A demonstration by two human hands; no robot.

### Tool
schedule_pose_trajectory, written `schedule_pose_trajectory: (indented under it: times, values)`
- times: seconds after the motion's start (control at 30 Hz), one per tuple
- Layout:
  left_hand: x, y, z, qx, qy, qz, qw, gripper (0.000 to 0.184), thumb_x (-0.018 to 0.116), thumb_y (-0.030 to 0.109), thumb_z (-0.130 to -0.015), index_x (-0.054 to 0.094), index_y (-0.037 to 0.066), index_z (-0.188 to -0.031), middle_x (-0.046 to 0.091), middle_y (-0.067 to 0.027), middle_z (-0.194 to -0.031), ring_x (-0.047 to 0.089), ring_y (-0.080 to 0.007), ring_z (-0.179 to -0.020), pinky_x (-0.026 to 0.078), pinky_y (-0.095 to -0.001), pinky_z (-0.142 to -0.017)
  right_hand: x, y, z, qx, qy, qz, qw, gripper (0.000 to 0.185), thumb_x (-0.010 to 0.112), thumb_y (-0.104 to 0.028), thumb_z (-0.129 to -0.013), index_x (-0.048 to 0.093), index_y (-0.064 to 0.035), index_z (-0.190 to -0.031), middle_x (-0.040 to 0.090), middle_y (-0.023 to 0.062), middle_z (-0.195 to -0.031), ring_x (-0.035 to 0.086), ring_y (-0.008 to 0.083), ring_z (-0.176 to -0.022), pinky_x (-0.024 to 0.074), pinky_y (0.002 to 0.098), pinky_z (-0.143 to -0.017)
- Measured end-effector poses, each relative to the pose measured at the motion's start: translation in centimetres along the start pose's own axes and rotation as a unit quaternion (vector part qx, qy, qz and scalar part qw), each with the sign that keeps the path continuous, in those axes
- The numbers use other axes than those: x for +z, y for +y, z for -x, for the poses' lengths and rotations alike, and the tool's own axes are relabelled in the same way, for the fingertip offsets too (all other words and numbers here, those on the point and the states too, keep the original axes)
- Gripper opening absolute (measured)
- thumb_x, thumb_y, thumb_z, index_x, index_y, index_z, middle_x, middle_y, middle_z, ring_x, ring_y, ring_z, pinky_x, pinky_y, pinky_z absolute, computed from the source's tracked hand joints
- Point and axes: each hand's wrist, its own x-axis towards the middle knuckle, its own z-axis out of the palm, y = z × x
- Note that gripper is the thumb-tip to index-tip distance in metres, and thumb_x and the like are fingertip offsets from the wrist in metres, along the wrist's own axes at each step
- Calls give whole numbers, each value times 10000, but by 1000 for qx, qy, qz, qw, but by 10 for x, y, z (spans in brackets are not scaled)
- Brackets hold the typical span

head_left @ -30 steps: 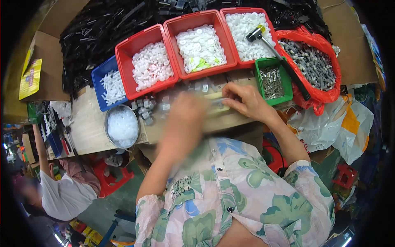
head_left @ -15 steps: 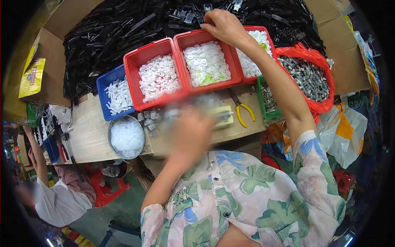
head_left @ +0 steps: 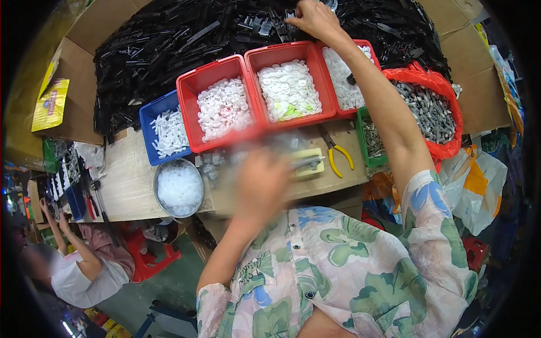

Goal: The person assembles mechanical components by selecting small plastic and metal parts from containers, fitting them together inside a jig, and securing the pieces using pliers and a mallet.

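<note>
My right hand (head_left: 316, 21) reaches over the red bins to the pile of black plastic parts (head_left: 225, 28); its fingertips are pressed together at a small piece I cannot make out. My left hand (head_left: 262, 183), smeared by motion, is over the table beside a cream-coloured block (head_left: 311, 172). A grey part (head_left: 307, 162) lies on that block. Pliers with yellow handles (head_left: 337, 155) rest to the right of the block. Small clear and grey pieces (head_left: 209, 164) are left of my left hand. Whatever my left hand holds is hidden by blur.
Red bins (head_left: 256, 90) of white parts stand behind the table, with a blue bin (head_left: 147, 121) and a metal bowl (head_left: 179, 214) at left. At right are a green bin (head_left: 376, 161) and a red bag (head_left: 453, 147) of grey parts. Another person (head_left: 90, 276) sits far left.
My right hand has gone from the block up to the black pile, then slightly further into it. My left hand stays low and blurred. The pliers have come into view.
</note>
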Motion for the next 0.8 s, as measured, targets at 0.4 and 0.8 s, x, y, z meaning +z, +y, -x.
schedule_pose_trajectory:
  times: [0.4, 0.8]
  values:
    - [-12, 0, -9, -12, 16, 8, 1000, 223, 762, -17, -764, 721, 11, -982, 649, -99, -870, 589, -265, -825, 479, -376, -732, -37, -21, 16, -87, 183, -122, 972, 153, 695, -175, -787, 645, -37, -832, 623, 183, -819, 649, 362, -824, 512, 480, -738]
    - [-29, -23, -26, -310, 130, 628, 702, 257, 583, 138, -1012, 626, -17, -1212, 700, -105, -962, 668, -144, -793, 503, -213, -644, -86, -114, 186, -386, 197, 4, 901, 122, 678, -184, -739, 634, -118, -832, 558, -4, -815, 594, 132, -812, 374, 304, -791]
